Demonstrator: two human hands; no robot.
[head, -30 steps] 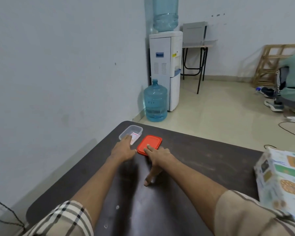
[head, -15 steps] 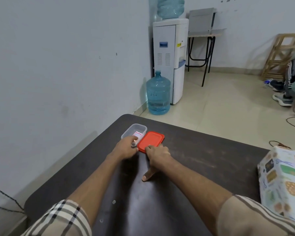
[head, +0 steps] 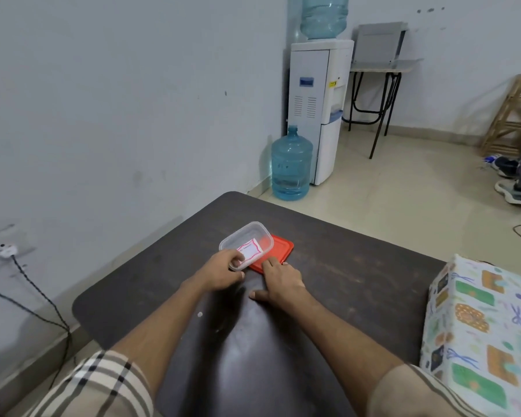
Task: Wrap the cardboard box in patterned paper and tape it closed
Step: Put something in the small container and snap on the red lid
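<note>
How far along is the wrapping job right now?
Done: the box at the right of the table is covered in patterned paper. In hand: the left hand grips a tilted clear container; the right hand presses the red lid. Left: whether the box is taped shut cannot be seen.

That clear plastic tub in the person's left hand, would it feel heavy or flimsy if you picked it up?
Probably light: the left hand holds the clear tub tilted by one rim alone, and only a small paper label shows through it. Its thin see-through walls would likely flex if squeezed. The smooth plastic may slip in the fingers.
</note>
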